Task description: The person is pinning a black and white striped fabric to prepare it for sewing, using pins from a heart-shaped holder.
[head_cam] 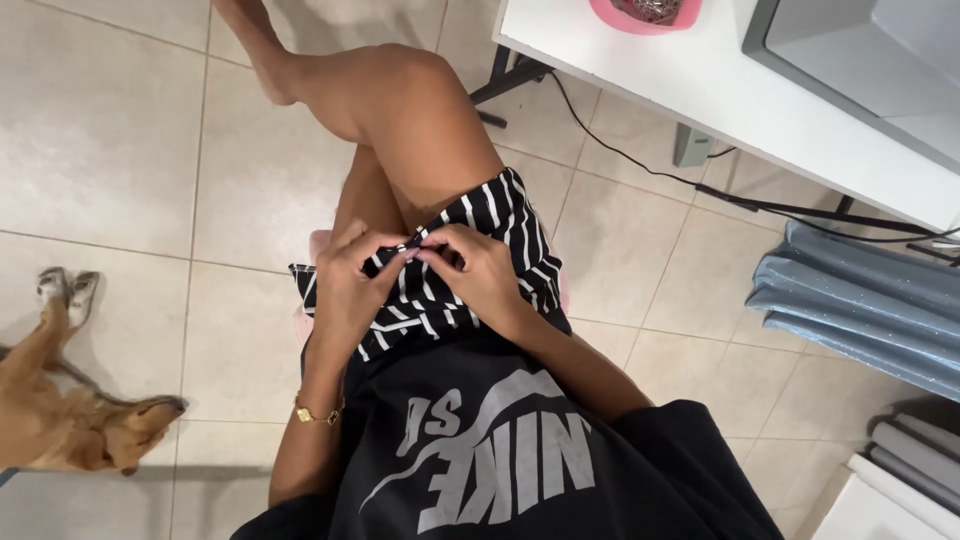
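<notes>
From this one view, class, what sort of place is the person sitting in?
Probably a room in a home. A dog lies on the tiled floor, a white desk stands with cables beneath it, and both hands pinch striped fabric on the lap.

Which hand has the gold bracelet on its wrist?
The left hand. A gold bracelet circles its wrist; the right hand has a bare wrist.

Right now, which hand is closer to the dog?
Left. The left hand pinches the striped cloth on the side toward the dog; the right hand is farther away.
</notes>
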